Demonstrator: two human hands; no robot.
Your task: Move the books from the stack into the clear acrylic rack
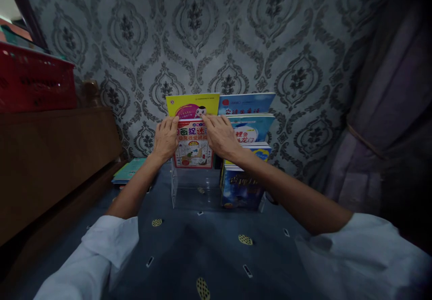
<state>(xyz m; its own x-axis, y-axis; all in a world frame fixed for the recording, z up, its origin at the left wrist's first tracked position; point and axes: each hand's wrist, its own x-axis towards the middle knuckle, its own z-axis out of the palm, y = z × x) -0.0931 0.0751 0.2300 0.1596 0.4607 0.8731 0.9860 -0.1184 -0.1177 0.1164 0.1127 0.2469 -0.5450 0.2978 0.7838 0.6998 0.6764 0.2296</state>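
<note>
A red-bordered picture book (193, 151) stands upright in a clear tiered stand (191, 192). My left hand (166, 138) grips its upper left edge, fingers curled over the top. At its upper right edge, my right hand (221, 133) is closed on the same book, the thumb behind or beside the cover and partly hidden. Behind it rises a yellow book (177, 105) with a pink patch and a cartoon head. To the right, under my right forearm, are a blue book (248, 100), a light-blue book (263, 127) and a dark-blue book (241, 194) on the lower tiers.
The stand rests on a dark blue patterned cloth (175, 255) against a patterned grey wall (202, 34). Green and blue books (130, 170) lie flat to the left, beside a wooden panel (60, 156) with a red basket (37, 79) on it. A purple curtain (364, 124) hangs at right.
</note>
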